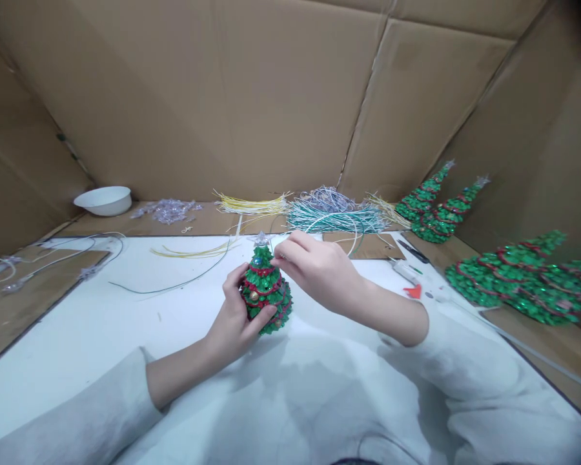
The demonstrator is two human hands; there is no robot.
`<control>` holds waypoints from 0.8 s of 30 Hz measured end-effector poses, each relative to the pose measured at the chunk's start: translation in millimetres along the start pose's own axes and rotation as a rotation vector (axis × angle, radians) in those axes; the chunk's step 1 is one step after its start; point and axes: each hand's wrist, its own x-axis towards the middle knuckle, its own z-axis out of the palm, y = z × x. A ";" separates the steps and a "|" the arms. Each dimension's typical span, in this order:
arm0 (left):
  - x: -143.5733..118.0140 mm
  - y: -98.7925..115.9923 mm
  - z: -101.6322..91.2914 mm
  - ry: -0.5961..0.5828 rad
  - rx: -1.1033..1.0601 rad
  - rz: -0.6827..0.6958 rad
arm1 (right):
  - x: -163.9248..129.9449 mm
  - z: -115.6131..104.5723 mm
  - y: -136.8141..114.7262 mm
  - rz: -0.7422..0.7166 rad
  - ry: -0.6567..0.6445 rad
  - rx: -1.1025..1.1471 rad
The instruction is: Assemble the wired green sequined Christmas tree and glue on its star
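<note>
A small green Christmas tree (pixel 266 284) with red garland and round ornaments stands before me on the white table. Its tip carries a clear star (pixel 261 239). My left hand (pixel 237 316) is wrapped around the tree's lower left side, thumb across the front. Beside the upper part, on the right, my right hand (pixel 314 265) has its fingers pinched together close to the branches. Whatever lies between those fingertips is hidden or too small to make out. A white wire (pixel 354 234) curves just behind the right hand, and I cannot tell whether it touches it.
Bundles of yellow wires (pixel 254 205) and green wires (pixel 339 218) lie at the back, near clear stars (pixel 169 210) and a white bowl (pixel 107 201). More trees (pixel 445 216) stand at right. A glue gun (pixel 407 271) and a dark-handled tool (pixel 413 251) lie there too.
</note>
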 end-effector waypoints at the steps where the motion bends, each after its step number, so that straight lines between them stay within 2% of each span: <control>1: -0.1 -0.1 -0.1 -0.002 0.002 -0.002 | 0.3 -0.6 0.9 -0.004 -0.015 0.020; 8: 0.8 -3.2 -0.4 -0.003 -0.010 0.022 | -4.8 -11.6 2.8 -0.080 -0.158 0.047; 12: 2.0 -8.3 -0.2 -0.012 -0.032 0.052 | -5.8 -11.6 6.6 -0.052 -0.079 0.058; 16: 1.6 -10.6 0.8 -0.067 -0.060 0.019 | -2.4 -7.2 10.6 -0.012 -0.028 0.078; 21: 6.0 -8.5 -1.5 -0.055 -0.116 0.014 | -0.1 -7.3 13.1 -0.035 -0.024 -0.010; 24: 13.3 -0.2 -9.0 -0.100 -0.211 -0.026 | 2.7 -12.1 14.9 -0.041 -0.047 -0.039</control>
